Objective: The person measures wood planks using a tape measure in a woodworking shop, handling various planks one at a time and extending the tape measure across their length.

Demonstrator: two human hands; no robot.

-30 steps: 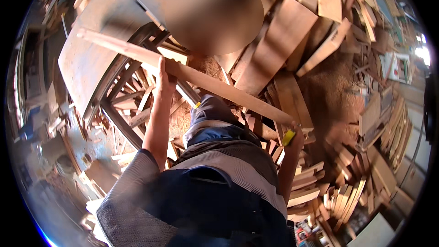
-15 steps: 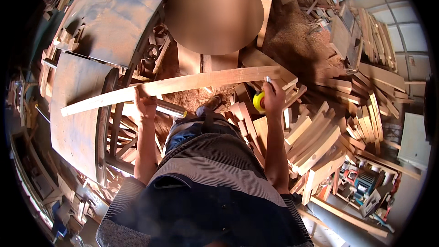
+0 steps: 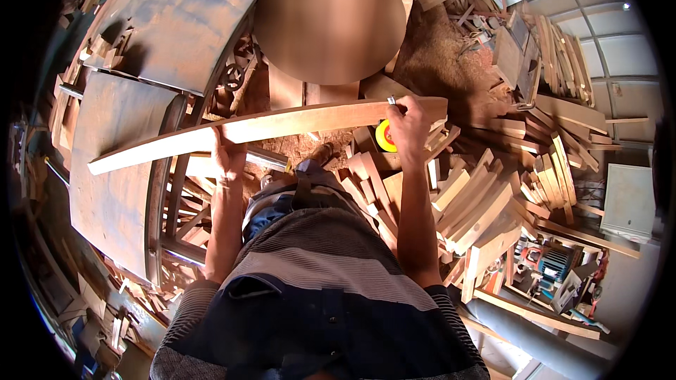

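Note:
My left hand point(image 3: 229, 151) is closed round the lower edge of a long, pale wooden board point(image 3: 296, 122), left of its middle. The board's left end reaches over the metal-topped machine table point(image 3: 116, 190). Near the board's right end, my right hand point(image 3: 408, 127) is closed with a round yellow and red tape measure point(image 3: 385, 136) hanging at its left side. A small silvery-white piece point(image 3: 392, 100) sticks up from the right fingertips against the board's face. I cannot tell what that piece is.
Stacked cut wood pieces point(image 3: 479, 204) lie to my right. A second metal table surface point(image 3: 176, 35) stands at the far left. Sawdust point(image 3: 443, 49) covers the floor ahead. Power tools point(image 3: 556, 264) sit at the lower right. A blurred oval hides part of the far middle.
My right hand has moved left and farther away along the board, with the tape measure and the silvery piece. The board's right end now extends past that hand. My left hand still grips it.

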